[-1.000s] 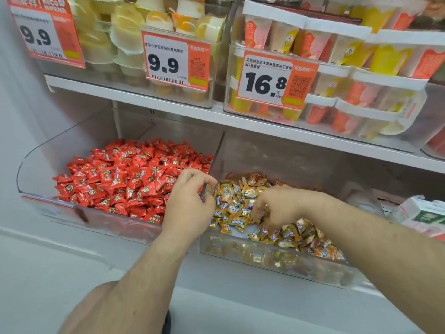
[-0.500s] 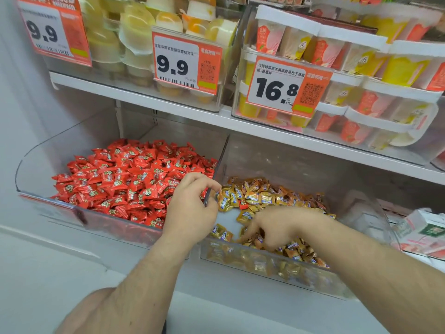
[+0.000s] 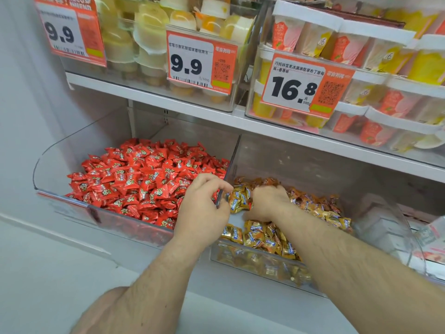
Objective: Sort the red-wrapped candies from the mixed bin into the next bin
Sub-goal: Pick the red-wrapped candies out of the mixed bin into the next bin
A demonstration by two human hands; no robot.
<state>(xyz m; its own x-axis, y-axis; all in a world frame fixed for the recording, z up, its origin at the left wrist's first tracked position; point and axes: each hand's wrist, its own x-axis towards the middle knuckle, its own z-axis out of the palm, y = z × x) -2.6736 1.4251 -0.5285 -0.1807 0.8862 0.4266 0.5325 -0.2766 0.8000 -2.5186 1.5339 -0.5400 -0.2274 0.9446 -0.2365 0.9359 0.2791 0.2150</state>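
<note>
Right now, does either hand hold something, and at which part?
The left hand grips the top edge of the clear divider between the bins. The right hand is curled down in the gold candies; its hold cannot be told.

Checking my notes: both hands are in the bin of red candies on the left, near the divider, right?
Not quite. In the head view only the left hand is on the red candies side; the right hand is in the gold candies, across the divider.

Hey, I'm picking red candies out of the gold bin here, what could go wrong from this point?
1. The right hand digs among the gold candies piled near the front wall; some may spill out.
2. The left hand rests at the divider, so gold ones could get nudged into the red candies.
</note>
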